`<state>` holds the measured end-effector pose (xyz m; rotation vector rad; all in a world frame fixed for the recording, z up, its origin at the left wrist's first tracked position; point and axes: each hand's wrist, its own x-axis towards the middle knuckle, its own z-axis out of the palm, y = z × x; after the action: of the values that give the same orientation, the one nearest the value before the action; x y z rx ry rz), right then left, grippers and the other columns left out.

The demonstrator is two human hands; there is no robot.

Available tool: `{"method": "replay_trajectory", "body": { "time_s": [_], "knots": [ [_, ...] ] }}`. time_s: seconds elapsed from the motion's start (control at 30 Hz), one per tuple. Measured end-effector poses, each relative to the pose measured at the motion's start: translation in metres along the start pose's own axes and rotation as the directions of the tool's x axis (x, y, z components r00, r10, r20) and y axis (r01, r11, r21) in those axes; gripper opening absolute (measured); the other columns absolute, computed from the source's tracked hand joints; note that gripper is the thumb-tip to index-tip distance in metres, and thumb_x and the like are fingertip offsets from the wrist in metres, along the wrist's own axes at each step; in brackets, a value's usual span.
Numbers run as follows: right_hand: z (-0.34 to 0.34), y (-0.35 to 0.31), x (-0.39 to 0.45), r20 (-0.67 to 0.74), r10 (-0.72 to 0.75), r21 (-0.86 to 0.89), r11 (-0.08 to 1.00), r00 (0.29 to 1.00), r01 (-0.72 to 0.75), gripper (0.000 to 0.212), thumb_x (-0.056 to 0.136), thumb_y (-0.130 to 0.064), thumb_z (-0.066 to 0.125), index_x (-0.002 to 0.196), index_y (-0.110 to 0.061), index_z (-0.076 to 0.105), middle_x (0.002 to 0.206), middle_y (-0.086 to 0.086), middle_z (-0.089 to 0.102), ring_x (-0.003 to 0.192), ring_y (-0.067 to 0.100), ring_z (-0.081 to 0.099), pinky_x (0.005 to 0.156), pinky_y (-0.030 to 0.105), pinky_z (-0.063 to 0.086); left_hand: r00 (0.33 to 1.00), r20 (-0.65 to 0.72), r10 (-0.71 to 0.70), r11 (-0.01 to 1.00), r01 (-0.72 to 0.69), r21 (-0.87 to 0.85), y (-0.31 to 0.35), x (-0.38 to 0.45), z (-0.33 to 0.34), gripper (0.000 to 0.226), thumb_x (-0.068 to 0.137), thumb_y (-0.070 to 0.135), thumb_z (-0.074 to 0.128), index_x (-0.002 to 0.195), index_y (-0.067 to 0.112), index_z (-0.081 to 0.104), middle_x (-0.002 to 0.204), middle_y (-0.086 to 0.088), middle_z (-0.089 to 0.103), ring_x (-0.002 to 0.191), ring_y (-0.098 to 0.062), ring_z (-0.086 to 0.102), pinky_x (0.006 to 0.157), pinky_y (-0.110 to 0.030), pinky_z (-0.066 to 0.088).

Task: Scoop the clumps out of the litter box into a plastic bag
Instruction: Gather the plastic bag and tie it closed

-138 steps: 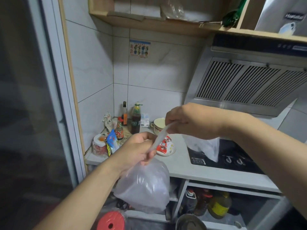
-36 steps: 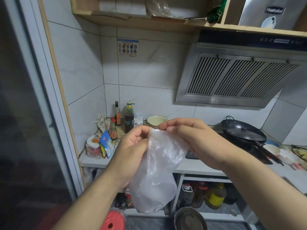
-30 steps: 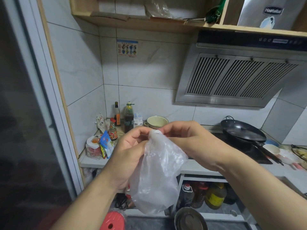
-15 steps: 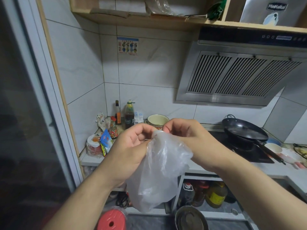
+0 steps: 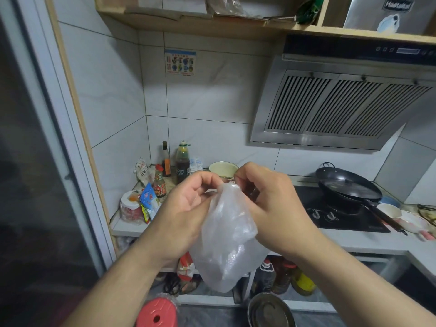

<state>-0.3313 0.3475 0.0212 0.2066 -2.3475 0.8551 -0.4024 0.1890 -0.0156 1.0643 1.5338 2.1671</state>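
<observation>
Above a cluttered kitchen counter [image 5: 354, 239], beneath a steel range hood [image 5: 330, 109] whose right end runs out of frame, a person holds a translucent plastic bag [image 5: 226, 241] in mid-air in front of the camera. Its long axis hangs nearly vertical, the gathered top pointing up between the two hands and the rounded bottom sagging toward the lower shelves; whether its mouth is open cannot be made out, since the top is bunched and partly covered by fingers. The left hand [image 5: 186, 215] is curled nearly closed, thumb and fingertips pinching the bag's upper left edge. The right hand [image 5: 271, 204] is likewise curled, its fingertips pinching the top just beside the left's, with part of the film showing through behind its fingers. A black wok [image 5: 349, 187] sits on the dark cooktop [image 5: 342, 220] at right, well apart from the bag. Sauce bottles [image 5: 182, 161] and snack packets crowd the counter's left corner, near a cream bowl [image 5: 223, 168] half hidden behind the knuckles. A red lid [image 5: 157, 313] is cut off at the bottom edge.
</observation>
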Motion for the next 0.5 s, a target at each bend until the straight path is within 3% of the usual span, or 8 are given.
{"method": "replay_trajectory", "body": {
  "time_s": [0.07, 0.2, 0.37, 0.43, 0.5],
  "knots": [
    [-0.007, 0.000, 0.001, 0.100, 0.034, 0.148, 0.988, 0.994, -0.049, 0.023, 0.089, -0.028, 0.074, 0.077, -0.019, 0.057, 0.068, 0.000, 0.057, 0.056, 0.009, 0.043, 0.050, 0.026, 0.037, 0.997, -0.025, 0.067, 0.997, -0.066, 0.027, -0.002, 0.000, -0.001, 0.021, 0.080, 0.035, 0.083, 0.092, 0.026, 0.068, 0.103, 0.000, 0.071, 0.089, -0.014, 0.067, 0.072, -0.025, 0.057],
    [-0.019, 0.001, -0.001, 0.217, 0.032, 0.349, 0.931, 0.976, -0.108, 0.023, 0.089, -0.035, 0.073, 0.086, -0.017, 0.059, 0.073, 0.006, 0.060, 0.054, 0.032, 0.047, 0.045, 0.046, 0.041, 0.986, -0.002, 0.166, 0.986, -0.166, 0.028, -0.004, -0.002, 0.001, 0.026, 0.080, 0.042, 0.084, 0.095, 0.028, 0.068, 0.104, 0.006, 0.071, 0.094, -0.010, 0.068, 0.075, -0.024, 0.057],
    [-0.028, 0.002, 0.000, 0.299, -0.040, 0.429, 0.898, 0.953, -0.097, 0.010, 0.084, -0.020, 0.069, 0.093, -0.015, 0.069, 0.091, 0.004, 0.065, 0.083, 0.025, 0.061, 0.071, 0.044, 0.052, 0.993, -0.076, 0.092, 0.986, -0.102, -0.130, 0.000, 0.003, 0.001, 0.039, 0.060, 0.042, 0.094, 0.085, 0.025, 0.069, 0.096, -0.002, 0.072, 0.085, -0.019, 0.068, 0.070, -0.029, 0.057],
    [-0.029, 0.001, 0.002, 0.309, -0.051, 0.415, 0.906, 0.950, -0.087, 0.007, 0.085, -0.016, 0.068, 0.090, -0.016, 0.073, 0.093, 0.005, 0.067, 0.089, 0.028, 0.063, 0.077, 0.053, 0.053, 0.993, -0.058, 0.100, 0.989, -0.106, -0.100, 0.000, 0.004, -0.002, 0.026, 0.067, 0.029, 0.087, 0.084, 0.024, 0.067, 0.096, -0.002, 0.071, 0.084, -0.018, 0.066, 0.070, -0.028, 0.056],
    [-0.031, 0.001, 0.005, 0.324, -0.066, 0.354, 0.934, 0.944, -0.056, 0.003, 0.087, -0.019, 0.071, 0.089, -0.019, 0.074, 0.092, 0.003, 0.070, 0.086, 0.026, 0.066, 0.077, 0.053, 0.054, 0.992, -0.037, 0.123, 0.990, -0.125, -0.059, 0.000, 0.003, -0.004, 0.017, 0.070, 0.024, 0.078, 0.081, 0.026, 0.065, 0.094, 0.000, 0.069, 0.084, -0.017, 0.065, 0.071, -0.029, 0.055]
  ]
}}
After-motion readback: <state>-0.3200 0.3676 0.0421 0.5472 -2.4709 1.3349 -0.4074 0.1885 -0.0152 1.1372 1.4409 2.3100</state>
